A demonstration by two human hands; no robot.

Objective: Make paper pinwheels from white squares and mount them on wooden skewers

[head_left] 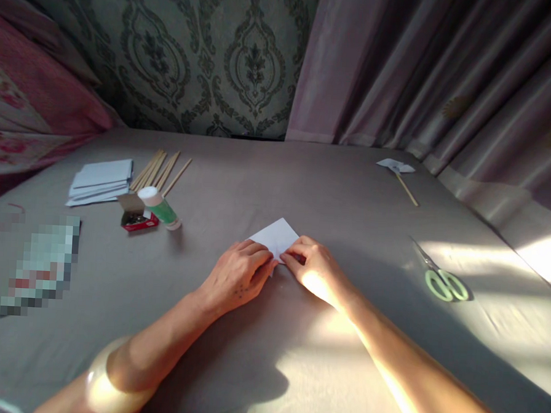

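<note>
A white sheet of paper (278,234) lies at the middle of the cloth-covered surface, turned so one corner points away from me. My left hand (242,269) is closed at its near left side, thumb and fingers pinching the near edge. From the right, my right hand (312,262) pinches the paper's right side between thumb and fingertips. The two hands are close together, with a small flap of paper showing just below the left thumb. Fingers cover part of the near edge, so how it is folded there is hard to see.
Left of the hands stand a glue stick (161,208), an opened small red box (139,218), wooden sticks (155,170) and stacked white paper (101,181). Green-handled scissors (444,283) lie to the right. Farther back is a paper pinwheel (397,168) on a stick. A blurred-out packet (41,265) lies far left.
</note>
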